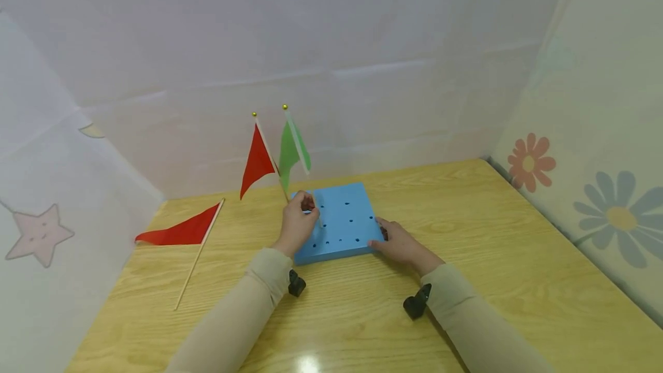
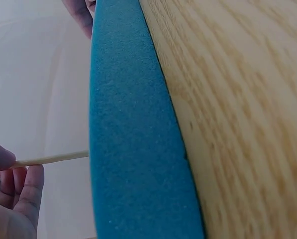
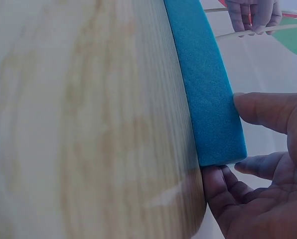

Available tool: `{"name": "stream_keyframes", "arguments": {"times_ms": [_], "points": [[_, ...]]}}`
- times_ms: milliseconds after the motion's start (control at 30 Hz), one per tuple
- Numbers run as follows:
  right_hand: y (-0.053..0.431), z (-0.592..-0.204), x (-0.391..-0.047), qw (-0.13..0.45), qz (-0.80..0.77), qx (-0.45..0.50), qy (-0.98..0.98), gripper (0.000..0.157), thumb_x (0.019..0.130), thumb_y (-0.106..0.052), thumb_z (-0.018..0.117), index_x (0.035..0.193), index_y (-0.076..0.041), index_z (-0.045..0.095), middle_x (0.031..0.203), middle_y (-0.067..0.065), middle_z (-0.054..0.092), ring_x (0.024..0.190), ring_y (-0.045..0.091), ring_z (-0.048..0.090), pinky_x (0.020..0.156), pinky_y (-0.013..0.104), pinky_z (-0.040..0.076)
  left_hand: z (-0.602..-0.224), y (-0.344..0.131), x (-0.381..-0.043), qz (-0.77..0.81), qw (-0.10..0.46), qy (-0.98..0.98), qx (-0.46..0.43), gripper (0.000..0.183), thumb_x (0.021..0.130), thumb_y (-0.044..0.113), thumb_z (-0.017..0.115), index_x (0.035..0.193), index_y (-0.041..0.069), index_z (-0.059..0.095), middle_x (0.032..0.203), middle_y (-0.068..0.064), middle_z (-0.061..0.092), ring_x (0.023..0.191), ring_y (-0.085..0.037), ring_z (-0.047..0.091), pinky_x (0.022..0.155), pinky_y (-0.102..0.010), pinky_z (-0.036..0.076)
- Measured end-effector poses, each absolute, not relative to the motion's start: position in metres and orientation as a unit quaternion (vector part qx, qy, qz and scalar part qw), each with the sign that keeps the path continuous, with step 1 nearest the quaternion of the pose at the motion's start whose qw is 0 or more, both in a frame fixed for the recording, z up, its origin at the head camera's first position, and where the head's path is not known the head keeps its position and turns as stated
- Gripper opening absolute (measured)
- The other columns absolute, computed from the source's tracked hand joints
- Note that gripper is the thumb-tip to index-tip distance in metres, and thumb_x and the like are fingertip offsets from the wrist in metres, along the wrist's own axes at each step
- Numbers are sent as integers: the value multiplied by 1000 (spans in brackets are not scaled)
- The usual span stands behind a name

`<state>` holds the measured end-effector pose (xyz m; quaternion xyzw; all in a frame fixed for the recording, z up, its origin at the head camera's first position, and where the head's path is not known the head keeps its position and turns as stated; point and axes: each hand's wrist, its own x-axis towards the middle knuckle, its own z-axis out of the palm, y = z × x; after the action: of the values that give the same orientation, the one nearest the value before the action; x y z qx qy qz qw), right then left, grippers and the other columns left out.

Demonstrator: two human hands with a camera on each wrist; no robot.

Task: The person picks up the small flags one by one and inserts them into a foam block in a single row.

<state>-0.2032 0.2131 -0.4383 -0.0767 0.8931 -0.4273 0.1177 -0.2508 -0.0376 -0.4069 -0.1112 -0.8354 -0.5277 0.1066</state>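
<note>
Left hand pinching the stick of a green flag, right hand grasping a blue board at its corner

From my head I look forward and down over the bench to its far edge; both wrist views, low, close and turned sideways, share the blue block, my left grip and right grip.

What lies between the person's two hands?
In the head view, the blue foam block, its holed top showing, lies between the left hand and right hand.
</note>
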Motion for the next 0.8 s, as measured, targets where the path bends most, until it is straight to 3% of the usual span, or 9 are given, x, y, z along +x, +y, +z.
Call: {"name": "stream_keyframes", "arguments": {"times_ms": [367,800], "points": [[211,-437,-205,124,-435,-74,889,73,103,-14,64,157,13,23,147,38,39,137,51,41,109,59,39,-413,-38,-254,-516,103,-839,-140,12,95,-6,63,95,4,56,97,-13,64,98,-33,63,84,-48,54],[210,-435,-205,118,-428,-70,893,74,102,-15,66,156,13,25,144,37,43,134,50,45,107,59,41,-422,-39,-256,-501,67,-849,-153,14,94,-5,62,92,7,54,93,-9,62,89,-27,59,72,-37,48]]}}
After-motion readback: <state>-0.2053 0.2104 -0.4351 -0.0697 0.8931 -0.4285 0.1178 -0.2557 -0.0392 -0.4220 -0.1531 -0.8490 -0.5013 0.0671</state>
